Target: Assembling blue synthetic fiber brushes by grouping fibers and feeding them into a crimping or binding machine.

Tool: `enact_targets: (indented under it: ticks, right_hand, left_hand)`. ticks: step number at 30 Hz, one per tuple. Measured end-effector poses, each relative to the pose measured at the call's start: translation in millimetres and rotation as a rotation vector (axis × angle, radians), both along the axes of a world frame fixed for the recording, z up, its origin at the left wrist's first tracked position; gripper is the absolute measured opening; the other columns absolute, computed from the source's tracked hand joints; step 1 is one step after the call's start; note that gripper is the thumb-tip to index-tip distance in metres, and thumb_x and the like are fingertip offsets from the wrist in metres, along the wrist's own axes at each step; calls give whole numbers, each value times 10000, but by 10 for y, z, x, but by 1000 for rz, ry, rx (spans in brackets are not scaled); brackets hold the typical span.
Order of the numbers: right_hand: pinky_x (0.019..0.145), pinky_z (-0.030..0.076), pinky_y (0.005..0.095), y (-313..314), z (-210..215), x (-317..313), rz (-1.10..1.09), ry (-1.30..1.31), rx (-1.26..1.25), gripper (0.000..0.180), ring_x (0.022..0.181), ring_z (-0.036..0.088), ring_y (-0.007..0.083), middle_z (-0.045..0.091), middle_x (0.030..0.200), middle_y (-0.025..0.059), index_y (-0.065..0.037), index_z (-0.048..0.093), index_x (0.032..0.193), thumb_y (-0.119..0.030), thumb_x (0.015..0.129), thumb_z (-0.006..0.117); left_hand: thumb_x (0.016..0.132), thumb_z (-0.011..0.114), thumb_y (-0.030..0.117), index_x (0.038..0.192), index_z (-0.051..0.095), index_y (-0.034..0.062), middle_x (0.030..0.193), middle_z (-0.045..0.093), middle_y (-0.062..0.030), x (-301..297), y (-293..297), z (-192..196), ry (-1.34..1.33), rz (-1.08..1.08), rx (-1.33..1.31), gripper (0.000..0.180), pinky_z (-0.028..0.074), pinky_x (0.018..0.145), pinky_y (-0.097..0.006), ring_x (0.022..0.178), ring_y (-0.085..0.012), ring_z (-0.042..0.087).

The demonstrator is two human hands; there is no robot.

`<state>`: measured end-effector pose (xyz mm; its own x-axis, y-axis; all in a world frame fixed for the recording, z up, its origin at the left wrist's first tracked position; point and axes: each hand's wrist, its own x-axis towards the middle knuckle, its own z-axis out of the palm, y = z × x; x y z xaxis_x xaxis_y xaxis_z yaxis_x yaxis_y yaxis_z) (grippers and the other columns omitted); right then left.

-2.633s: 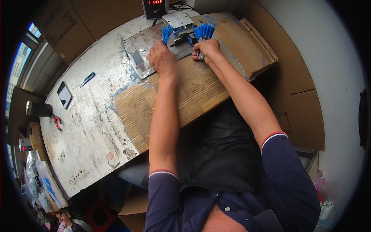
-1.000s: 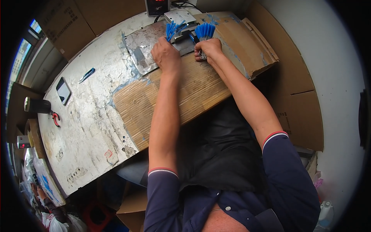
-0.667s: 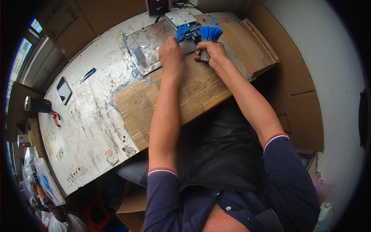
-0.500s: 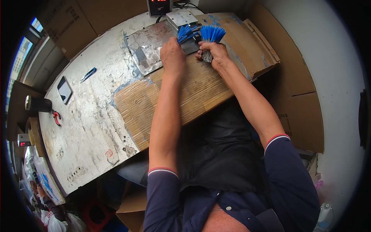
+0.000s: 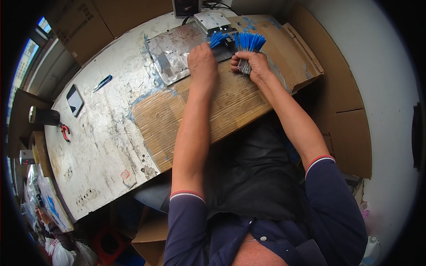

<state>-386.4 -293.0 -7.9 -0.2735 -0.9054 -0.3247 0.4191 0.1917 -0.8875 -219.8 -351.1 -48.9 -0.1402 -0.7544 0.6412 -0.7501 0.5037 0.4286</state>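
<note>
My left hand is closed round a small bunch of thin blue-tipped wires, whose blue ends fan out beyond the fingers. My right hand grips a thicker bundle of blue-tipped wires, blue ends up, with pale silvery lengths showing below the fist. Between and beyond the two hands sits a small metal device with a dark front, on a metal plate. The left bunch is close to that front; whether it touches cannot be made out.
Cardboard covers the near part of the worn white table. To the left are a phone, a blue cutter, red-handled pliers and a dark cylinder. A box with a display stands behind. Another person's hand shows at lower left.
The view has shifted slightly, and both hands appear a little farther right. Each hand keeps its bunch of wires. Red digits seen earlier on the back display do not show now.
</note>
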Motion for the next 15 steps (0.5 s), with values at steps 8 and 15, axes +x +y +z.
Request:
enact_targets:
  ticks: [8,15]
  right_hand:
    - [457,586,392,3,84,137,-72,91,-29,103,521,657,254,643,661,147,40,644,748,15,772,741]
    - [439,543,383,11,68,344,52,226,19,95,523,662,261,660,676,164,66,653,777,77,708,717]
  left_hand:
    - [899,583,74,974,591,59,862,669,-158,7,31,59,217,103,103,77,505,722,-465,824,-353,658]
    - [1007,598,215,1063,611,64,847,719,-170,-108,109,123,479,-88,218,162,519,675,-459,783,-377,701]
